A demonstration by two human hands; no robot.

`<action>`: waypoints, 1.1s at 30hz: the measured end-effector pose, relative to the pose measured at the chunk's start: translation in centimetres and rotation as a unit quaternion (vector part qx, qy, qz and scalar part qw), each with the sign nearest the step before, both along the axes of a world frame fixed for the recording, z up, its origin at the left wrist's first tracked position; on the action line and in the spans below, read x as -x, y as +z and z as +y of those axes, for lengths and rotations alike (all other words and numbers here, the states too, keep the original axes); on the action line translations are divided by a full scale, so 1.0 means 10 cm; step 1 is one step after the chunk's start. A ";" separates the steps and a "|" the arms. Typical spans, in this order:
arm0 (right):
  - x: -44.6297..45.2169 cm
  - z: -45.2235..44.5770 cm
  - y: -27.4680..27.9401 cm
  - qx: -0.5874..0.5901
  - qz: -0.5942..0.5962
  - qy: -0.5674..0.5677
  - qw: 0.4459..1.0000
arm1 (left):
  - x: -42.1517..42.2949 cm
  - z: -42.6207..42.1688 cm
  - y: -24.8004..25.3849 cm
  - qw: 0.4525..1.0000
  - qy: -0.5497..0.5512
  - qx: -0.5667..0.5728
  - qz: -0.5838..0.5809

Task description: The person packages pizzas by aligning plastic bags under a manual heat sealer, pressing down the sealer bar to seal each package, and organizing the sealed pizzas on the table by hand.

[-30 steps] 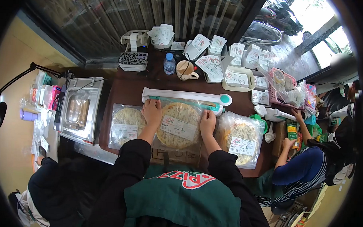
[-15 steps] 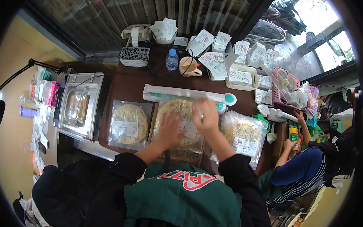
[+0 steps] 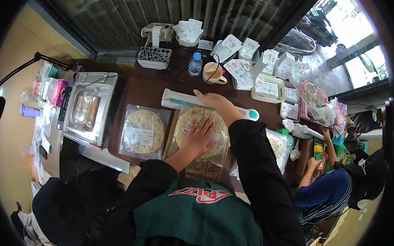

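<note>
My left hand [image 3: 197, 138] lies flat, fingers spread, on a round cheese-topped pizza [image 3: 184, 126] in a clear bag. Part of the bag's label shows beneath that hand. At the bag's far edge, my right hand [image 3: 215, 104] is closed over a long white bag sealer [image 3: 176, 97] with a teal stripe and a round teal button; its fingertips are hidden. Cardboard [image 3: 202, 170] sits under this middle pizza. To its left is another bagged pizza [image 3: 144, 121] with a white label. A third bagged pizza [image 3: 278, 145] lies to the right, partly covered by my right sleeve.
A metal vacuum-sealing machine [image 3: 86, 110] stands at left. Along the back are a label printer [image 3: 156, 35], a water bottle [image 3: 195, 64], a mug [image 3: 212, 73] and several stacks of printed labels [image 3: 240, 72]. A pink basket [image 3: 314, 99] and a co-worker holding a green pack [image 3: 318, 150] are at right.
My right hand has moved away from me, from above the middle pizza onto the bag sealer. My left hand has settled flat on the bag. The view has shifted slightly.
</note>
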State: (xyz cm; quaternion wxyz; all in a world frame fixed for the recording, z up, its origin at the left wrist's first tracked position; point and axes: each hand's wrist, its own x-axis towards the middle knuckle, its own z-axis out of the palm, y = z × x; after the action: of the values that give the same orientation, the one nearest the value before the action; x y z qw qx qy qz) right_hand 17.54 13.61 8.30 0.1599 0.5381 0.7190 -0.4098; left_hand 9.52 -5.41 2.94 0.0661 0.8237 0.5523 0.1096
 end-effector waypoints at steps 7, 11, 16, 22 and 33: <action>0.03 -0.26 -0.24 -0.176 -0.015 -0.048 0.983 | -0.01 0.02 0.06 1.000 -0.001 0.010 -0.004; 0.05 -0.31 -0.31 -0.268 -0.014 -0.042 0.962 | 0.04 -0.01 0.07 1.000 -0.007 -0.005 -0.019; 0.05 -0.33 -0.33 -0.308 -0.013 -0.045 0.950 | 0.23 -0.33 0.16 0.998 -0.023 0.024 -0.049; 0.04 -0.32 -0.32 -0.296 -0.006 -0.052 0.954 | 0.61 -0.69 0.25 0.995 -0.024 0.072 -0.067; 0.05 -0.32 -0.38 -0.305 0.002 -0.075 0.949 | 0.79 -0.72 0.24 0.994 -0.005 0.085 -0.072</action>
State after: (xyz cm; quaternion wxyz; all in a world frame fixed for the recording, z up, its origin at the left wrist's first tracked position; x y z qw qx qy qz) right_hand 17.05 10.37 4.50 -0.0444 0.6132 0.7672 -0.1827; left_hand 1.58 -12.60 5.32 0.1762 0.8080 0.5490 0.1209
